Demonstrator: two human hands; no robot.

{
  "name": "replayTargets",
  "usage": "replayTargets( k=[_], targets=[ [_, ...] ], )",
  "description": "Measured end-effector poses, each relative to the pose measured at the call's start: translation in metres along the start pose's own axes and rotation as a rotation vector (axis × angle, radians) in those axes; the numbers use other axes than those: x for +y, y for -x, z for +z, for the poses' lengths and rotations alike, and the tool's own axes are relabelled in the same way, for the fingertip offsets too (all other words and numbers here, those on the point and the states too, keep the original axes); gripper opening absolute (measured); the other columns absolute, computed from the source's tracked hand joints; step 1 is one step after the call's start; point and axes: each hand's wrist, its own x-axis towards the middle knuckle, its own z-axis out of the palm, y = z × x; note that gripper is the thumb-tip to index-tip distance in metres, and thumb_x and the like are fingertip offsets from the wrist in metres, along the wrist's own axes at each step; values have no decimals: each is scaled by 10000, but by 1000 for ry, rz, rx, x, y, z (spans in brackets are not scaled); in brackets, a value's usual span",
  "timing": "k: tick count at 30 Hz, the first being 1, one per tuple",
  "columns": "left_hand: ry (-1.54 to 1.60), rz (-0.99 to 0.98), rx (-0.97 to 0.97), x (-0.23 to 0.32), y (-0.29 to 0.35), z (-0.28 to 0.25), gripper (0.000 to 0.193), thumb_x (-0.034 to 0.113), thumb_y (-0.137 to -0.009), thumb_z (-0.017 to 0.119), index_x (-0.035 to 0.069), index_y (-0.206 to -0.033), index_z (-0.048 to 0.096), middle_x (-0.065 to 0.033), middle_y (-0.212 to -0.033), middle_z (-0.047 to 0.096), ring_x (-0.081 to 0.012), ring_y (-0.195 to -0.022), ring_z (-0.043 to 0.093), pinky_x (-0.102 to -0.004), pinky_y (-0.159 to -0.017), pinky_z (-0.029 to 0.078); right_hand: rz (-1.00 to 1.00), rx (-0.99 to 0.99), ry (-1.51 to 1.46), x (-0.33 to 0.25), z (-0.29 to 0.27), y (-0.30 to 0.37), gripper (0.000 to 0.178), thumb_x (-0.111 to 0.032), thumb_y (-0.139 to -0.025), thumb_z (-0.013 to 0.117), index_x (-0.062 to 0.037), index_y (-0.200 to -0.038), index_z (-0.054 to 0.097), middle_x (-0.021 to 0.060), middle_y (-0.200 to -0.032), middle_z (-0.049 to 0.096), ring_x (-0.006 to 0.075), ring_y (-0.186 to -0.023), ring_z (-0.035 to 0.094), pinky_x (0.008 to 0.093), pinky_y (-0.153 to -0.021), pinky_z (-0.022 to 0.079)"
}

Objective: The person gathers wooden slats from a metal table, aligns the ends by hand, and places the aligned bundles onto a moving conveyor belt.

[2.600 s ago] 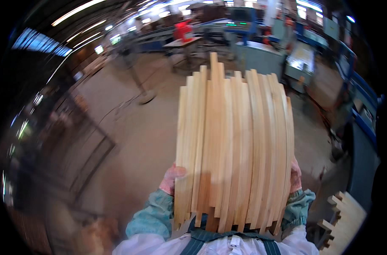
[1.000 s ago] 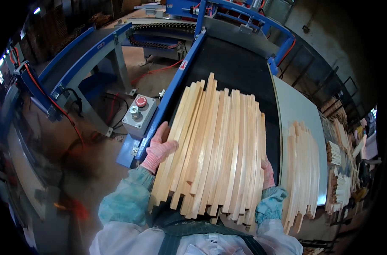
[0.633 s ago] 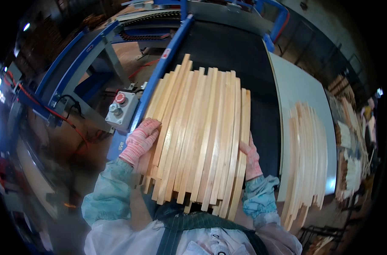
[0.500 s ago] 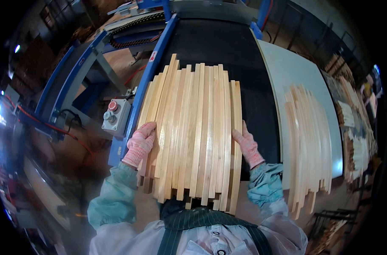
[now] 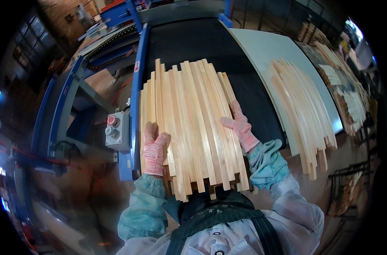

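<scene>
Several long, pale wooden strips [image 5: 192, 123] lie side by side, with uneven ends, across the near end of a black conveyor belt [image 5: 180, 38]. Their near ends jut out past it toward my apron. My left hand [image 5: 154, 148], in a pink knit glove, rests on the strips near the left side, fingers stretched forward and thumb apart. On the right side, my right hand [image 5: 241, 128], gloved the same way, lies on the outer strips with its thumb spread inward and fingers pointing away. Under the top layer, more strip ends show near my waist.
A grey control box [image 5: 118, 131] with a red button sits left of the belt's blue frame [image 5: 135, 97]. To the right, another batch of strips [image 5: 302, 106] lies on a pale panel [image 5: 255, 44]. Stacked wood [image 5: 342, 93] stands beyond it.
The view has turned a little. My left hand has moved inward from the left edge onto the strips. My right hand's thumb now lies over the right-side strips, which slant more.
</scene>
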Motion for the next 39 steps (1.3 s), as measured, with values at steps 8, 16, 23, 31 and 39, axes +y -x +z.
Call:
replayTargets(
  k=[8,16,23,31,39],
  targets=[
    [-174,-271,-107,24,10,29,963,-80,-808,619,78,-1500,-32,-218,-1062,600,-296,-931,635,-355,-804,546,166,-331,-484,-24,-33,-2,981,-97,-674,825,-84,-1481,267,123,-1287,545,242,-1180,521,353,-1020,400],
    [-570,-120,-186,18,69,179,953,90,-785,708,65,-1502,81,-180,-1154,580,-234,-921,620,-304,-795,521,167,-347,-703,-5,-154,9,864,4,-731,748,-94,-1467,306,78,-1315,538,219,-1214,509,371,-1019,413],
    [-829,-294,-126,-31,73,285,924,161,-777,738,121,-1502,167,-142,-1093,625,-230,-908,632,-301,-776,513,185,-401,-326,29,-276,7,368,-136,-879,623,3,-1218,585,117,-1212,605,205,-1055,616,313,-897,513],
    [-717,-310,4,-102,82,304,774,54,-802,696,69,-1454,281,-148,-1325,451,-259,-1161,503,-303,-925,460,361,-432,-498,20,-324,-10,527,-55,-865,606,-33,-1363,438,144,-1209,598,240,-1028,626,384,-841,555],
    [-1013,433,-119,-108,113,271,557,94,-785,700,56,-1309,514,-155,-1410,361,-304,-1312,362,-383,-1066,354,195,-322,-352,23,-273,-11,698,-154,-808,704,-59,-1416,375,141,-1231,576,233,-1087,579,352,-923,490]
  ],
)
